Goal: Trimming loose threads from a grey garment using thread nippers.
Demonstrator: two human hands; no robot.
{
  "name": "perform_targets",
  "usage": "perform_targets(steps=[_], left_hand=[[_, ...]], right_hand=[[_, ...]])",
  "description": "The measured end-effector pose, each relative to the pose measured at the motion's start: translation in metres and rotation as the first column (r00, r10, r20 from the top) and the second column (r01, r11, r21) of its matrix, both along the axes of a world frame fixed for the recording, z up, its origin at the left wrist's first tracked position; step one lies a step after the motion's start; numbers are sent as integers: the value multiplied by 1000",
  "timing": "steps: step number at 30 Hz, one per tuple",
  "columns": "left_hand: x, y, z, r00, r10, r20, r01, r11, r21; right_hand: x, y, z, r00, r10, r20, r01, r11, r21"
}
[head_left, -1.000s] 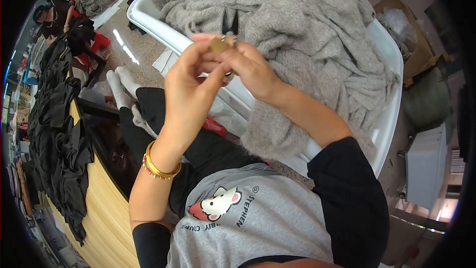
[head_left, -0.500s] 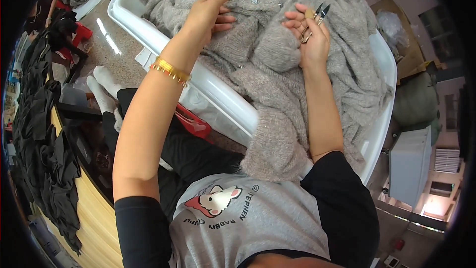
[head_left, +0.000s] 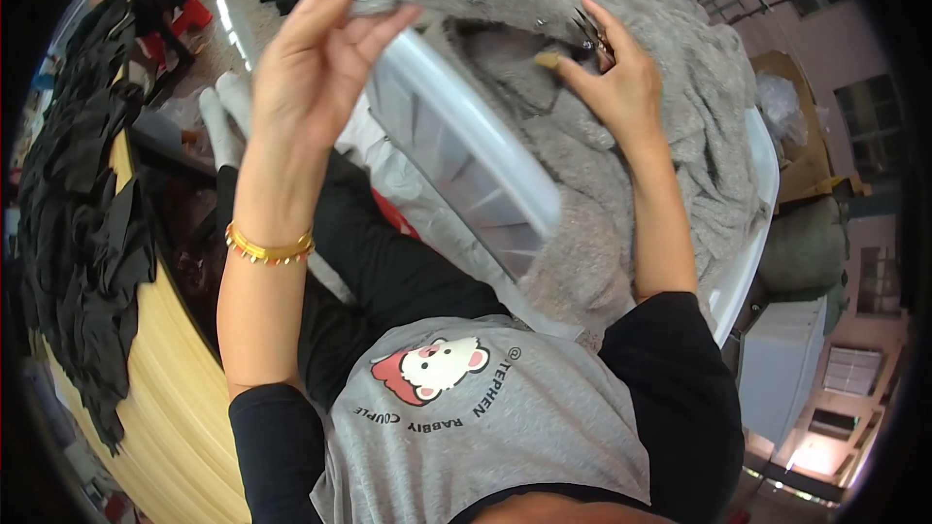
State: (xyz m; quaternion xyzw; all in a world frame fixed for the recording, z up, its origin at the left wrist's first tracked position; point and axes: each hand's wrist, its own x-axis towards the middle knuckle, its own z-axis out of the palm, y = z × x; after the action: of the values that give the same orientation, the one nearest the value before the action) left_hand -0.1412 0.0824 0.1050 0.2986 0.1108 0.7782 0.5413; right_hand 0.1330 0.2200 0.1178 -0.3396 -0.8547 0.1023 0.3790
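At the far left, black cloth [head_left: 83, 233] lies in a limp, crumpled heap over a pale yellow table [head_left: 175, 417] with a curved edge. Just right of it, the left hand [head_left: 316, 68] is raised, wrist straight, a gold bangle [head_left: 269, 247] around the forearm; its fingers [head_left: 335, 15] and thumb pinch the edge of a grey knit [head_left: 544, 0], holding that edge up as a taut band. The knit is fuzzy and thick, with a few small shiny studs along the held edge, and the bulk of it lies piled in a white plastic tub [head_left: 466, 136] with smooth, rounded walls, spilling over the near rim toward the lap. The band runs across to the right hand [head_left: 621, 87], which is bent at the wrist with the palm facing down toward the pile. This hand is closed on a small metal tool [head_left: 592, 34], perhaps thread snips, though it is too small to tell for sure; its tip sits against the knit's edge. The knit hides most of the tub's inside. Farther right, beyond the tub, a brown cardboard box [head_left: 801, 146] stands above a stuffed green sack [head_left: 806, 252].
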Motion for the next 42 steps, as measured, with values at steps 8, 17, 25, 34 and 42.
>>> perform_targets(steps=[8,17,25,34,42], left_hand=[[-79,-209,21,940,204,273,-243,963,115],[-115,-409,-37,707,606,365,-600,787,-142],[-84,-403,-140,631,764,139,-501,537,-679],[-66,-319,-173,933,345,103,-329,932,-150],[-50,-296,-160,856,429,-287,-448,342,-826]], right_hand=[[-90,-54,63,805,594,-4,-557,753,-351],[-249,-212,19,107,993,-43,-798,60,-599],[-254,-226,-100,94,995,-28,-408,14,-913],[-156,-193,-160,451,893,-21,-113,33,-993],[-122,-165,-188,558,829,-45,-62,-13,-998]])
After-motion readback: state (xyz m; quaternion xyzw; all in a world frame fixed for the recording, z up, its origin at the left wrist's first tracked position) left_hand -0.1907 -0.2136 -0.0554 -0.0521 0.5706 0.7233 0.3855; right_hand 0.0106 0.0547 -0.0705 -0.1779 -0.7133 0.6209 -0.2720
